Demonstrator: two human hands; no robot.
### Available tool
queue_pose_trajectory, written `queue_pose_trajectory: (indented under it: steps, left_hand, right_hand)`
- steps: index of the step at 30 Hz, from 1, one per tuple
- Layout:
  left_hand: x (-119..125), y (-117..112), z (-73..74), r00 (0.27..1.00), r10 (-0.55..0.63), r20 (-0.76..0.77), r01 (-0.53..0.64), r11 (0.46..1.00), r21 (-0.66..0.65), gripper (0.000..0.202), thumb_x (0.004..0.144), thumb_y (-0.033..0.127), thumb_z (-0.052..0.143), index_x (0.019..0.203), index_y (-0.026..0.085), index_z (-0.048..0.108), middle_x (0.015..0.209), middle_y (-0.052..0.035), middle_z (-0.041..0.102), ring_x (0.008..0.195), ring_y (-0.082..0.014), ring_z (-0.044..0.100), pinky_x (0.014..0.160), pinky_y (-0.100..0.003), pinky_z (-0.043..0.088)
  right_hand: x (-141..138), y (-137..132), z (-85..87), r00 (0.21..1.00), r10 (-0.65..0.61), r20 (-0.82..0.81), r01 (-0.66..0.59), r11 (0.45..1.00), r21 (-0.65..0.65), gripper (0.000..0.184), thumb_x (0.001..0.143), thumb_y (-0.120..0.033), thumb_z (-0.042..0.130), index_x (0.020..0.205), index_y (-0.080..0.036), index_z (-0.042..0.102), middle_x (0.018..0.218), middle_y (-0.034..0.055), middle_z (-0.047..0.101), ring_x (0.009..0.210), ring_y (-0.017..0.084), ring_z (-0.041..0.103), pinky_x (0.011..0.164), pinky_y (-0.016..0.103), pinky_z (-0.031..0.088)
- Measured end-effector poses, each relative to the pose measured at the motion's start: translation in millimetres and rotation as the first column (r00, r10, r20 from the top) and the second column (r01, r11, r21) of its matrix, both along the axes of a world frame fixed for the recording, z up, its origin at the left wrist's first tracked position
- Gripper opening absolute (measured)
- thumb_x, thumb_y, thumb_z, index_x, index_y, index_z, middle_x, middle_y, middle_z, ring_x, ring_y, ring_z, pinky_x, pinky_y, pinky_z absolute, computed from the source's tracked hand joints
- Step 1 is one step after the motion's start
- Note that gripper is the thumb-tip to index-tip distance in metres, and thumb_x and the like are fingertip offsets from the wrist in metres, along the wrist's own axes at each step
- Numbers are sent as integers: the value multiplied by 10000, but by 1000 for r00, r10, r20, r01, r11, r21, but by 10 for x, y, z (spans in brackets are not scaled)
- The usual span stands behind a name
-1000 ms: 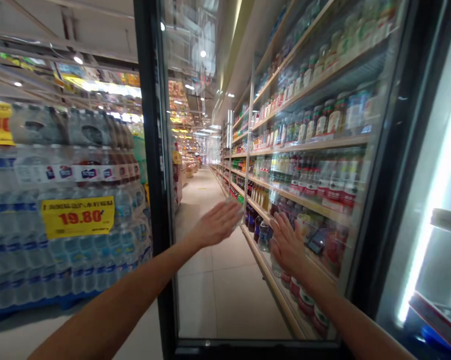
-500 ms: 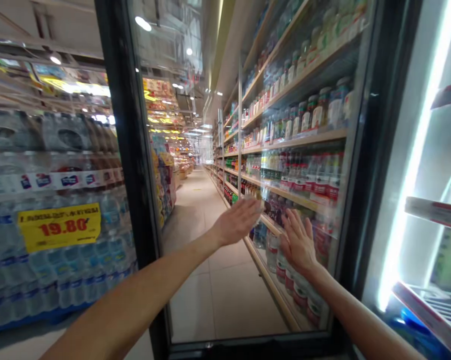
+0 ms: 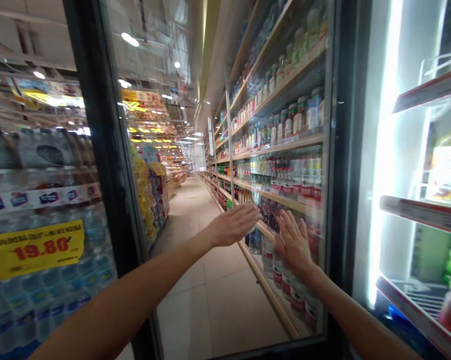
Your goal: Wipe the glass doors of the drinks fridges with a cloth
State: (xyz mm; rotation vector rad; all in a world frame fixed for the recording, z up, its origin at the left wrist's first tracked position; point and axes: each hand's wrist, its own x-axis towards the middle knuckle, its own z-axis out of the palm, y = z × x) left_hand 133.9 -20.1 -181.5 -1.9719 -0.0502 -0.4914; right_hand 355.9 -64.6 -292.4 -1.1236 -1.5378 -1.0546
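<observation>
Both hands are raised in front of a black-framed glass door (image 3: 180,310), which stands swung out from a lit fridge. My left hand (image 3: 235,225) is open, its fingers straight and together, pointing right. My right hand (image 3: 295,242) is open too, palm toward the glass, fingers stretched up and slightly apart. Neither holds anything. Whether the palms touch the pane I cannot tell. Through or reflected in the glass, shelves of bottles (image 3: 300,122) show behind the hands.
At right is the fridge interior with wire shelves (image 3: 416,300), a bright light strip (image 3: 383,150) and a juice bottle (image 3: 450,165). Stacked water bottles (image 3: 26,300) with a yellow price sign (image 3: 38,247) stand at left. A tiled aisle floor (image 3: 188,300) shows in the glass.
The view has turned right, so the door and bottle stack sit further left and more of the fridge shelves shows. Both hands stay open at the glass.
</observation>
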Motion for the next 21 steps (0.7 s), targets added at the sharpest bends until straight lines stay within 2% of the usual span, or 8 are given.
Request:
queue_pose_trajectory:
  steps: [2, 4, 9, 14, 15, 17, 19, 21]
  left_hand:
    - [70, 4, 66, 978, 54, 199, -53, 999, -10, 463, 901, 271, 399, 1338, 119, 407, 1436, -109, 378, 1373, -231, 248, 1124, -413, 248]
    - [135, 6, 74, 962, 55, 268, -53, 998, -17, 464, 900, 269, 406, 1334, 105, 410, 1440, -128, 367, 1375, -253, 236, 1116, -433, 255]
    - [246, 3, 46, 998, -16, -61, 14, 999, -39, 446, 911, 268, 380, 1334, 134, 415, 1434, -79, 389, 1364, -188, 276, 1139, -358, 229]
    - [439, 5, 199, 953, 108, 282, -79, 990, -113, 489, 892, 272, 417, 1348, 97, 386, 1469, -143, 305, 1390, -263, 182, 1136, -462, 190]
    - [476, 8, 172, 964, 85, 250, -60, 993, -107, 470, 891, 263, 416, 1332, 99, 408, 1460, -139, 327, 1388, -259, 196, 1136, -457, 192]
    - [539, 18, 85, 999, -5, 43, 8, 997, -73, 428, 896, 251, 403, 1298, 110, 451, 1428, -109, 395, 1371, -224, 256, 1142, -404, 206]
    - [604, 31, 44, 992, -60, -107, 54, 997, -55, 407, 900, 247, 391, 1279, 123, 472, 1409, -85, 428, 1354, -195, 299, 1144, -365, 211]
    - [693, 42, 100, 1000, -25, -20, 23, 998, -65, 425, 900, 259, 393, 1300, 126, 448, 1436, -94, 386, 1365, -206, 275, 1145, -387, 199]
  right_hand:
    - [35, 4, 23, 1000, -6, -30, 7, 1000, 22, 575, 878, -203, 386, 1431, -179, 232, 1415, 137, 391, 1354, 242, 284, 1088, 498, 221]
    - [70, 4, 30, 999, -9, -49, 11, 1000, 25, 568, 880, -211, 386, 1428, -178, 241, 1427, 137, 372, 1353, 243, 286, 1092, 502, 209]
    - [169, -5, -2, 999, -25, -25, 24, 1000, -12, 554, 883, -214, 391, 1419, -176, 259, 1417, 136, 388, 1359, 240, 273, 1093, 502, 209]
    - [277, -6, -6, 993, -69, -93, 70, 998, 6, 560, 894, -245, 403, 1426, -183, 238, 1427, 145, 370, 1357, 244, 278, 1086, 520, 216]
    - [296, -9, -12, 993, -71, -95, 71, 997, 4, 568, 894, -245, 404, 1430, -183, 228, 1427, 145, 369, 1358, 243, 277, 1086, 523, 215]
    - [337, -21, -34, 994, -63, -89, 63, 998, -3, 583, 891, -239, 404, 1437, -189, 207, 1428, 142, 369, 1358, 242, 277, 1086, 525, 220]
    - [391, -41, -61, 994, -54, -95, 54, 999, -7, 593, 888, -228, 399, 1444, -199, 192, 1428, 138, 370, 1356, 245, 281, 1083, 530, 228]
    - [444, -71, -70, 991, -52, -125, 53, 999, 4, 600, 888, -228, 392, 1449, -211, 178, 1431, 137, 366, 1351, 252, 292, 1079, 543, 231]
